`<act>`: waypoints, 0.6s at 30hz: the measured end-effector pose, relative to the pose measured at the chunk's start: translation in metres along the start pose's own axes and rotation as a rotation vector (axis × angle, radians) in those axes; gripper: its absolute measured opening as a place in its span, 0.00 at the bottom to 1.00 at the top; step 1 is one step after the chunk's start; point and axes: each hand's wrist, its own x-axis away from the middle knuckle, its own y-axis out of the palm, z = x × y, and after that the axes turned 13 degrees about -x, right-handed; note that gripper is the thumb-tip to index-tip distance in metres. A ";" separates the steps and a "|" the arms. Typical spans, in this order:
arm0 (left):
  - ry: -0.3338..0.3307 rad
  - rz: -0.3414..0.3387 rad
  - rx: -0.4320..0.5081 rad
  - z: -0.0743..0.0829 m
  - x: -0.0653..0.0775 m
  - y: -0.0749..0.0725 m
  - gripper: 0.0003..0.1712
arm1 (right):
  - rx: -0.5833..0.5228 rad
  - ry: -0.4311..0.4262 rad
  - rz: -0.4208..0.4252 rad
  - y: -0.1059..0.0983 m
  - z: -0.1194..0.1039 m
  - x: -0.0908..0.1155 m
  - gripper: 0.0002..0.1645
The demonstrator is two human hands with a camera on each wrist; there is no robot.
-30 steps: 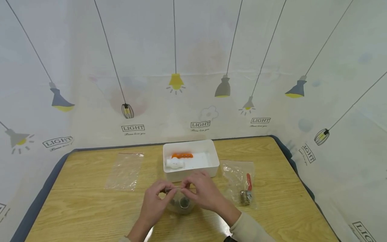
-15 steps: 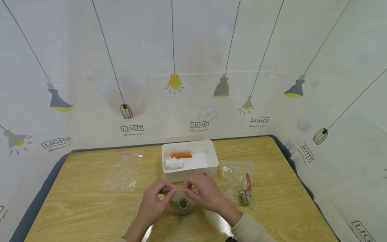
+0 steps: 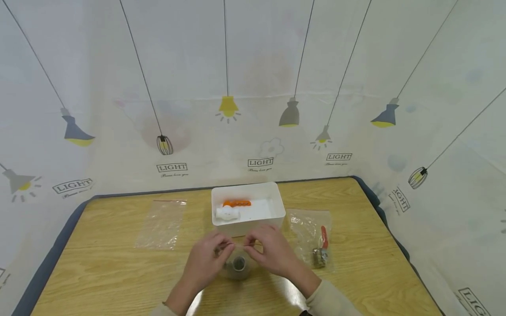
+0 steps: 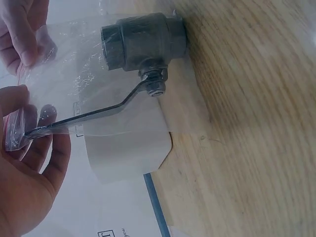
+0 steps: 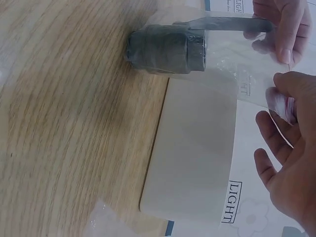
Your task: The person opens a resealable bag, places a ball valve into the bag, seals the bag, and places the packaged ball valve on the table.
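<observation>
A metal ball valve with a long grey lever point(image 4: 145, 42) hangs inside a clear zip bag point(image 4: 64, 84), its body at the bag's lower end. In the head view the bag is between the hands, close in front of the white box. My left hand point(image 3: 205, 259) pinches the left part of the bag's red-edged top, beside the lever's end. With thumb and forefinger my right hand point(image 3: 272, 252) pinches the right part of that edge. Its other fingers are apart in the right wrist view point(image 5: 296, 148). A short stretch of edge shows between the two pinches.
Behind the hands stands a white box point(image 3: 280, 215) holding a white valve point(image 3: 227, 213) with an orange handle point(image 3: 239, 203). To the right lies a clear bag with a red-handled valve point(image 3: 320, 257). A flat clear bag point(image 3: 162, 224) lies left on the wooden table point(image 3: 106, 263).
Both hands have shifted slightly right along the bag's top edge, the right hand's pinch a little farther over. The bagged valve stays between them; the other things keep their places.
</observation>
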 end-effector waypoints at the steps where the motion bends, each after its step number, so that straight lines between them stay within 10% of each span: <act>1: 0.007 0.009 0.000 -0.001 0.000 0.000 0.05 | 0.004 -0.007 0.006 0.000 0.001 0.000 0.07; 12: 0.045 0.038 -0.106 0.001 0.001 0.000 0.07 | 0.041 -0.098 0.061 0.002 0.005 0.001 0.08; 18: 0.189 0.087 -0.268 0.004 -0.005 0.000 0.09 | 0.038 -0.109 0.067 0.003 0.006 0.001 0.07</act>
